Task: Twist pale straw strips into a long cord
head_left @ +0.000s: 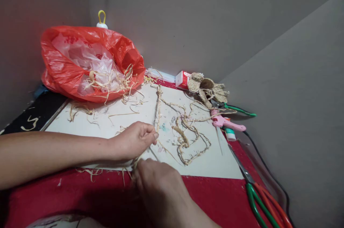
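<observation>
Head view: white rectangular board (225, 165) on red cloth, grey walls behind. Twisted tan fibre cord (159, 108), upper end on board, lower end pinched in left hand (139, 138). Right hand (158, 181), curled, nearer; its grip unclear. Red plastic bag (61, 81), upper left. Nothing blocks the cord's upper length.

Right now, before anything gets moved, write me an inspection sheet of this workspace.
Surface: white board on a red covering; small stains and fibre scraps on the board.
Job's things: straight twisted cord running to the left hand; looped cord beside it.
Clutter: red bag with loose fibres, coiled fibre pieces, pliers, pink glue gun, scissors.
Hands: left pinched at the cord; right hand at loose fibres, grip unclear.
Cables: black cable along the right side.
Surroundings: grey walls behind and at right; other people, nothing seen.
</observation>
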Motion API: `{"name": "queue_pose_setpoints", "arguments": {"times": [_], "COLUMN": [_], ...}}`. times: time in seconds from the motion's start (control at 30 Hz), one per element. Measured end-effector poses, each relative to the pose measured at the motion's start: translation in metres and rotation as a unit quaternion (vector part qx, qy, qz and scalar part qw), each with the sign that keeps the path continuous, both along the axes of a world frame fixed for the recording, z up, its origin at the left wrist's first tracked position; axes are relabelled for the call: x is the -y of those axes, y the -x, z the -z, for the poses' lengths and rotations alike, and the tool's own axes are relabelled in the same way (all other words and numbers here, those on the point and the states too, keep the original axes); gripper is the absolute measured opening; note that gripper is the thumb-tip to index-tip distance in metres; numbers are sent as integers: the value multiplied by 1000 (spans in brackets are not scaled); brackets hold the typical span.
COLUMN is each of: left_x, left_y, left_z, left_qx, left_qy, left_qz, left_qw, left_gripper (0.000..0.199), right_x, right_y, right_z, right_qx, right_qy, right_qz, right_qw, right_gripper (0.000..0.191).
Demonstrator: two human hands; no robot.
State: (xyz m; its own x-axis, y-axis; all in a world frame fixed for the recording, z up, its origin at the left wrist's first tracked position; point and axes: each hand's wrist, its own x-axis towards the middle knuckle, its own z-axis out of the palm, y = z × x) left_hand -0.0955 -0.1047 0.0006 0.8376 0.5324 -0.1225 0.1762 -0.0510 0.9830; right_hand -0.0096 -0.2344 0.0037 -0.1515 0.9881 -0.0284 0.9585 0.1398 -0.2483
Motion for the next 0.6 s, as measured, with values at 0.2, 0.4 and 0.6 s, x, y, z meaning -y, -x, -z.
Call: {"name": "queue_pose_setpoints", "arguments": {"times": [0.2, 0.4, 0.6], "left_x": [-8, -7, -9], "left_y": [0, -1, 1], "left_z": [-7, -8, -9], "left_qx": [17, 39, 11], "left_qy": [-25, -18, -89], "left_qz": [28, 50, 62], "left_qw": [999, 998, 994], "left_gripper": [30, 29, 28], "right_x": [19, -23, -35], "right_y": [-35, -53, -51], "right_z": [-47, -39, -13], "right_qx": [-278, -526, -570], "right_qy": [-59, 55, 215], "right_qz": [157, 259, 149], "right_qw": [946, 808, 779], "right_gripper": [34, 33, 39]}}
